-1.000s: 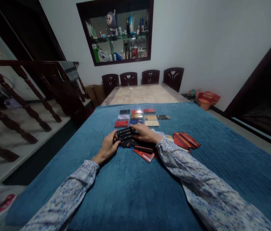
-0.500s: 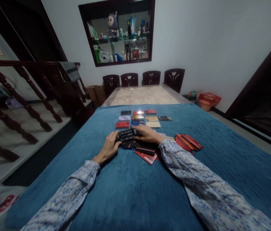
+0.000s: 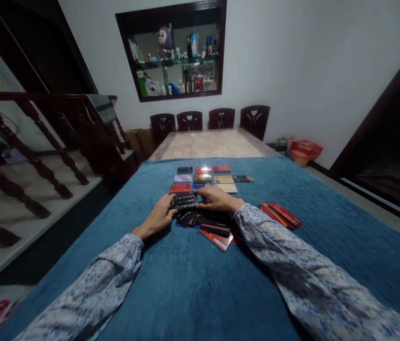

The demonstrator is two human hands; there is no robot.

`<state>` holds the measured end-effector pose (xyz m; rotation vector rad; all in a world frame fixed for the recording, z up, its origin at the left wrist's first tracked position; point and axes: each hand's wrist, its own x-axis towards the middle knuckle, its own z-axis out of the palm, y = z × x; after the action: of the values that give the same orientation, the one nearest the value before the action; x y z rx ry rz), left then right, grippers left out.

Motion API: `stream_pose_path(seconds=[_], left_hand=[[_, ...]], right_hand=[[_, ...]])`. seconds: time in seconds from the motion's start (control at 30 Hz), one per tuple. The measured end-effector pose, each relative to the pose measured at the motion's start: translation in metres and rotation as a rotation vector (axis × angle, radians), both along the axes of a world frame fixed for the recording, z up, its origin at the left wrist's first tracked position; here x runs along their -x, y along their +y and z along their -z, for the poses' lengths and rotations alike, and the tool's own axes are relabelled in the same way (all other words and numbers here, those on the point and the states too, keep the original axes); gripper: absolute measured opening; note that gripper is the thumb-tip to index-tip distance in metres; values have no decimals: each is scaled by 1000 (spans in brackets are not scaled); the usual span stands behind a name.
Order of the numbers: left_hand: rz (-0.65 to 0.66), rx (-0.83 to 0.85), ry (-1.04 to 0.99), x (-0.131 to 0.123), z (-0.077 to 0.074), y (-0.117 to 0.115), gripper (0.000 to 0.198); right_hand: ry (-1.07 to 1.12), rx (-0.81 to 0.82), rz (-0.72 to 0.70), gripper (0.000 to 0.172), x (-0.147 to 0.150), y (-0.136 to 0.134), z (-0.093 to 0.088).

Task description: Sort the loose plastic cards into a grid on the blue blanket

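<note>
A black card (image 3: 185, 201) with white printing is held by its two sides, its face toward me. My left hand (image 3: 161, 211) grips its left edge and my right hand (image 3: 216, 198) its right edge; both are closed. Whether it is one card or a thin stack, I cannot tell. Under and beside it lies a loose heap of black cards (image 3: 217, 222), with a red card (image 3: 218, 240) sticking out at the near side. Just beyond my hands are rows of small card stacks, among them a red stack (image 3: 180, 188) and a cream stack (image 3: 228, 188).
Fanned red cards (image 3: 280, 215) lie right of my right forearm. A single dark card (image 3: 244, 179) rests at the right end of the middle row. The blue cloth (image 3: 171, 284) covers the near table; bare tabletop (image 3: 207, 143) and chairs (image 3: 222, 118) are beyond.
Both hands have brought the black card slightly left, and it now hides less of the heap. The whole view has shifted a little. My grip on the card stays the same.
</note>
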<state>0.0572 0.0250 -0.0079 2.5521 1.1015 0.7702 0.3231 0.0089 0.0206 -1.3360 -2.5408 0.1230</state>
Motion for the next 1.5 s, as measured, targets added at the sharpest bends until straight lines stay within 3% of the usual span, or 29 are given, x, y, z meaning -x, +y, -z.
stream_pose_path(seconds=[0.33,0.6,1.03,1.5], left_hand=[[51,-8,50,-4,-17,28,42],[54,-10,67,-7,-27,52,38],[46,-32,95,-13,-37,98,33],[15,4,146,-24,-43,140,38]], right_hand=[[-19,-17,4,42,-3,15,-17],[-69,-51,-12,33,-6,35,-29],[-181,-33,64,35,-6,75,-36],[-162,17,104,37,-8,104,-41]])
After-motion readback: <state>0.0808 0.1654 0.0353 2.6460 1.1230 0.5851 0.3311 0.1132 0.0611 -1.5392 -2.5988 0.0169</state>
